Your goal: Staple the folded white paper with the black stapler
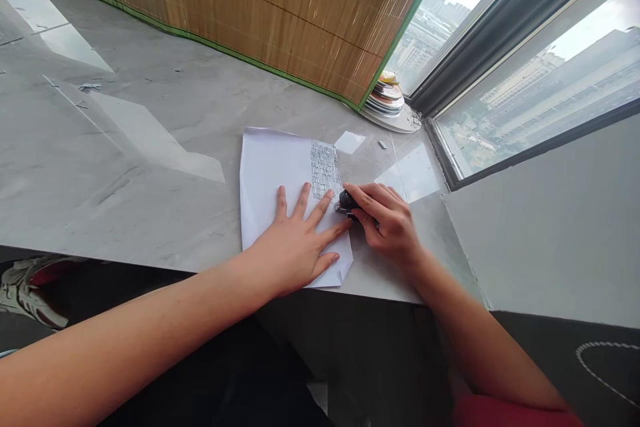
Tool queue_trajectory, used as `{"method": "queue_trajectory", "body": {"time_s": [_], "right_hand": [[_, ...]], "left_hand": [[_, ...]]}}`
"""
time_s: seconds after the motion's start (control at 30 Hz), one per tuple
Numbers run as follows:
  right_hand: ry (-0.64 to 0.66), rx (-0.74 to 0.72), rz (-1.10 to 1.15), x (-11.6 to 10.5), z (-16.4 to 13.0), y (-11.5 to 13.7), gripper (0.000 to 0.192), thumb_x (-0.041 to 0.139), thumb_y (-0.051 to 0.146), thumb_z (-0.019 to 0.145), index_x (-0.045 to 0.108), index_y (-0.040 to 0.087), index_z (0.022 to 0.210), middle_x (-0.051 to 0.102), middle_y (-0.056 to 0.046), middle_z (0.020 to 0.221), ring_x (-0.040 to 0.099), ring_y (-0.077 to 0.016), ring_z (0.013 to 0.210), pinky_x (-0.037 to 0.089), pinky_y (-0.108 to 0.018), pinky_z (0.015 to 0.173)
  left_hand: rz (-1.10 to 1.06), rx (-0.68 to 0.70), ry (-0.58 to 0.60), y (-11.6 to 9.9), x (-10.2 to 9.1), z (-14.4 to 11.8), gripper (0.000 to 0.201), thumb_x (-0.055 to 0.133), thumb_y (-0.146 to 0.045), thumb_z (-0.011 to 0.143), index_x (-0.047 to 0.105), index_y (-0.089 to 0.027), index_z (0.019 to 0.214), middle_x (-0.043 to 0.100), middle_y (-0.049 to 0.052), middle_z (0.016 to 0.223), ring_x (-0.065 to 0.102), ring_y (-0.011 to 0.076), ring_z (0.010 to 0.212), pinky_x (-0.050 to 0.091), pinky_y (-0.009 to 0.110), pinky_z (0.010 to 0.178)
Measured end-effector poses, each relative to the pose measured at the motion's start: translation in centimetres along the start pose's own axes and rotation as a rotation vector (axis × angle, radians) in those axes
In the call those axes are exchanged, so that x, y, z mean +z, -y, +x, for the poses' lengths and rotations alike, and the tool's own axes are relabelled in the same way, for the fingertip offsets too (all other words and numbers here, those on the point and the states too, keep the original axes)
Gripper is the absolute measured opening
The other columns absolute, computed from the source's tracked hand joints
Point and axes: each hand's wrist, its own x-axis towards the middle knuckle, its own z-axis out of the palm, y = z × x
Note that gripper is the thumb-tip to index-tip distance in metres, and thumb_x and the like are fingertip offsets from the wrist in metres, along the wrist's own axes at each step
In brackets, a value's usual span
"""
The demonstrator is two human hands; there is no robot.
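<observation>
A left hand (295, 250) lies flat, fingers spread, pinning a sheet of paper (273, 173) at the table (125, 167) edge, while the right hand (387, 223), at its three o'clock, grips a small black stapler (346, 200) best kept square to the staple rows (325, 170).

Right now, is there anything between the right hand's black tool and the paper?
Nothing visible. The right hand presses the small black tool straight onto the white paper, at the lower end of the grey patch. The left hand lies flat beside it.
</observation>
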Motion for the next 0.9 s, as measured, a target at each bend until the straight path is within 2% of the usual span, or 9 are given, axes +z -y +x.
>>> {"method": "queue_trajectory", "body": {"time_s": [0.23, 0.37, 0.47, 0.63, 0.77, 0.9], "right_hand": [[0.055, 0.003, -0.106, -0.2, 0.2, 0.8, 0.050, 0.053, 0.013, 0.101, 0.057, 0.028, 0.148, 0.072, -0.006, 0.118, 0.065, -0.0226, 0.096, 0.046, -0.038, 0.083], [0.095, -0.007, -0.223, 0.0, 0.4, 1.7, 0.053, 0.051, 0.007, 0.096, 0.059, 0.026, 0.145, 0.073, -0.007, 0.113, 0.063, -0.0238, 0.093, 0.042, -0.041, 0.086], [0.073, -0.017, -0.222, 0.3, 0.4, 1.8, 0.052, 0.051, 0.007, 0.096, 0.060, 0.025, 0.144, 0.073, -0.007, 0.113, 0.063, -0.0241, 0.094, 0.042, -0.042, 0.088], [-0.075, 0.016, -0.011, 0.4, -0.1, 0.3, 0.049, 0.051, 0.014, 0.101, 0.057, 0.027, 0.148, 0.072, -0.008, 0.118, 0.065, -0.0233, 0.100, 0.047, -0.039, 0.087], [-0.120, 0.032, 0.016, 0.1, -0.7, -1.9, 0.047, 0.052, 0.017, 0.102, 0.060, 0.028, 0.147, 0.072, -0.009, 0.118, 0.067, -0.0233, 0.100, 0.049, -0.040, 0.089], [-0.156, 0.139, -0.036, -0.3, -1.0, -4.3, 0.042, 0.053, 0.022, 0.101, 0.066, 0.026, 0.140, 0.073, -0.009, 0.112, 0.068, -0.0247, 0.100, 0.051, -0.042, 0.089]], "left_hand": [[-0.008, 0.000, -0.021, 0.0, 0.0, 0.0, 0.062, 0.051, -0.060, 0.100, 0.043, -0.044, 0.159, 0.026, 0.003, 0.175, 0.017, 0.0510, 0.158, 0.012, 0.084, 0.118], [-0.014, -0.009, 0.018, -0.2, -0.3, 0.1, 0.061, 0.052, -0.059, 0.101, 0.043, -0.043, 0.159, 0.026, 0.004, 0.175, 0.015, 0.0510, 0.159, 0.011, 0.084, 0.118], [-0.011, -0.010, 0.054, -0.1, -0.5, 0.1, 0.061, 0.050, -0.058, 0.102, 0.041, -0.044, 0.160, 0.024, 0.005, 0.175, 0.014, 0.0521, 0.158, 0.010, 0.085, 0.117], [0.005, 0.004, 0.070, 0.3, -0.5, 0.2, 0.064, 0.046, -0.061, 0.102, 0.032, -0.046, 0.164, 0.019, 0.005, 0.176, 0.012, 0.0522, 0.159, 0.009, 0.085, 0.116], [0.022, -0.030, 0.079, 0.6, -0.7, 0.4, 0.069, 0.045, -0.063, 0.102, 0.025, -0.045, 0.166, 0.020, 0.007, 0.176, 0.013, 0.0508, 0.159, 0.011, 0.084, 0.117], [0.066, -0.030, 0.085, 0.9, -0.7, 0.5, 0.068, 0.040, -0.057, 0.105, 0.032, -0.030, 0.167, 0.023, 0.012, 0.174, 0.015, 0.0486, 0.160, 0.012, 0.082, 0.119]]}}
